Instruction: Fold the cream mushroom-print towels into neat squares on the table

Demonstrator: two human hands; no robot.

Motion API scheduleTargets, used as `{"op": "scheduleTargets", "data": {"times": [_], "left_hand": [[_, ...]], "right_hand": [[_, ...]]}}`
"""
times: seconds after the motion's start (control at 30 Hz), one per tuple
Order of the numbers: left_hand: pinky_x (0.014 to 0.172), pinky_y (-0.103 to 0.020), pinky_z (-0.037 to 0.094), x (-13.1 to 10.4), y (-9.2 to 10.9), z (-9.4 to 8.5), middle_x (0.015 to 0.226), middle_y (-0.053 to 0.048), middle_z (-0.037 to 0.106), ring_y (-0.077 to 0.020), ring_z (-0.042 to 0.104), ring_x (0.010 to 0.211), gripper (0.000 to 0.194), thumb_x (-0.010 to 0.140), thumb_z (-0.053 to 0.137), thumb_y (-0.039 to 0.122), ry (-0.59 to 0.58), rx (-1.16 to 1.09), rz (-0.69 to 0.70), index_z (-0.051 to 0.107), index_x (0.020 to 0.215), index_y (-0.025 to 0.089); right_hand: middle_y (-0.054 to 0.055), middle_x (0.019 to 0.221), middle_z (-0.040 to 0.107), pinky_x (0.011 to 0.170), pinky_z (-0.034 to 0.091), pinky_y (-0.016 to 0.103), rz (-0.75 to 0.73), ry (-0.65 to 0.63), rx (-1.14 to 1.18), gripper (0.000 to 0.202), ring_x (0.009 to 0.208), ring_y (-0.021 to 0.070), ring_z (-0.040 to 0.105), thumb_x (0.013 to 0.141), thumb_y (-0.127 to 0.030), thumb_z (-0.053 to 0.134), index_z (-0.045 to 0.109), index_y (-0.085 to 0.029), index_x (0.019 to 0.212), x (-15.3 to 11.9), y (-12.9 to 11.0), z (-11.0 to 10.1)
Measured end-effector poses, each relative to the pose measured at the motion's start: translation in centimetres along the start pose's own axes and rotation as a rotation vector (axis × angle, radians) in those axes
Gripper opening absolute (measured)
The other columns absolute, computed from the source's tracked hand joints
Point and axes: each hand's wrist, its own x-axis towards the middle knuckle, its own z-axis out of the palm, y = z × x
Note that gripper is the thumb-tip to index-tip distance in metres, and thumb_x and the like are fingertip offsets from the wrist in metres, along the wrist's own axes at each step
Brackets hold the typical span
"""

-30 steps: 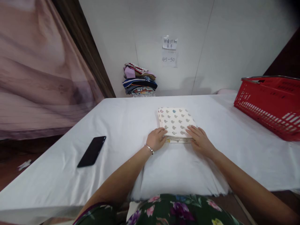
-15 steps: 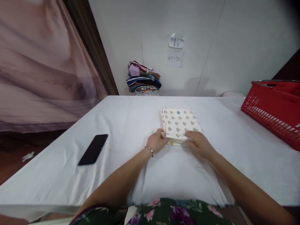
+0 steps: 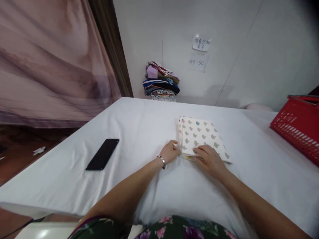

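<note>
A folded white cloth (image 3: 201, 136) with grey, red and blue mouse-head prints lies flat on the white table. My left hand (image 3: 169, 151), with a silver bracelet at the wrist, is at the cloth's near left corner, its fingers curled and pinching the edge. My right hand (image 3: 209, 160) grips the near edge, fingers on top and thumb below. Part of a yellow print shows under the top layer between the hands.
A black phone (image 3: 102, 154) lies on the white tablecloth (image 3: 139, 132) at the left. A stack of folded clothes (image 3: 161, 81) stands beyond the far edge by the wall. A red basket (image 3: 299, 126) is at the right.
The view has turned slightly left. My right hand has moved a little left along the cloth's near edge, and more of the near right corner shows. My left hand stays at the left corner.
</note>
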Motion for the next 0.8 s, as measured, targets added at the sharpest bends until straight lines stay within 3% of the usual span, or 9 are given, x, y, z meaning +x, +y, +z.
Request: {"op": "scheduleTargets", "data": {"times": [0.1, 0.23, 0.4, 0.53, 0.67, 0.8], "left_hand": [[0.048, -0.019, 0.041, 0.1, -0.2, -0.1, 0.080, 0.002, 0.063, -0.0081, 0.056, 0.050, 0.041, 0.069, 0.052, 0.017, -0.017, -0.091, -0.073, 0.045, 0.109, 0.018], [0.048, -0.019, 0.042, 0.0, 0.0, 0.2, 0.072, 0.003, 0.062, -0.0075, 0.054, 0.046, 0.039, 0.069, 0.056, 0.020, -0.024, -0.131, -0.053, 0.046, 0.107, 0.018], [0.047, -0.019, 0.043, 0.2, 0.3, 0.5, 0.066, 0.004, 0.058, -0.0067, 0.051, 0.044, 0.038, 0.067, 0.059, 0.014, -0.058, -0.373, -0.101, 0.047, 0.103, 0.016], [0.044, -0.017, 0.039, 0.3, 0.3, 0.5, 0.064, 0.003, 0.058, -0.0087, 0.055, 0.048, 0.039, 0.068, 0.056, 0.014, -0.059, -0.361, -0.151, 0.046, 0.106, 0.015], [0.047, -0.016, 0.042, 0.1, 0.2, 0.9, 0.088, -0.003, 0.062, -0.0113, 0.058, 0.064, 0.047, 0.066, 0.058, 0.015, 0.026, -0.241, -0.093, 0.047, 0.111, 0.018], [0.048, -0.019, 0.046, 0.0, 0.7, 1.4, 0.100, -0.007, 0.056, -0.0138, 0.058, 0.071, 0.057, 0.064, 0.058, 0.013, -0.012, -0.444, -0.188, 0.040, 0.118, 0.018]], "right_hand": [[0.010, 0.104, 0.056, 0.077, 0.040, 0.036, -0.053, -0.031, -0.044, 0.031, 0.092, 0.0227, 0.050, 0.085, -0.032, 0.050, 0.055, -0.019, 0.113, 1.4, -1.1, 0.0], [0.009, 0.100, 0.056, 0.074, 0.040, 0.035, -0.067, -0.074, -0.085, 0.029, 0.090, 0.0227, 0.050, 0.084, -0.026, 0.051, 0.055, -0.019, 0.112, 2.7, -2.0, 1.4], [0.009, 0.099, 0.056, 0.074, 0.040, 0.034, -0.031, -0.007, -0.032, 0.029, 0.089, 0.0215, 0.050, 0.085, -0.018, 0.044, 0.056, -0.020, 0.111, 2.2, -1.7, 2.9], [0.011, 0.105, 0.056, 0.075, 0.040, 0.035, -0.062, 0.019, -0.066, 0.035, 0.092, 0.0228, 0.051, 0.085, -0.027, 0.046, 0.052, -0.020, 0.118, 1.4, -1.6, 3.3], [0.013, 0.117, 0.052, 0.080, 0.038, 0.037, -0.042, 0.033, -0.158, 0.043, 0.102, 0.0258, 0.048, 0.083, -0.034, 0.049, 0.048, -0.020, 0.123, 1.1, -2.0, 3.8], [0.012, 0.120, 0.052, 0.086, 0.036, 0.039, -0.022, 0.053, -0.207, 0.042, 0.107, 0.0263, 0.047, 0.083, -0.032, 0.050, 0.048, -0.019, 0.123, 1.0, -2.2, 4.2]]}}
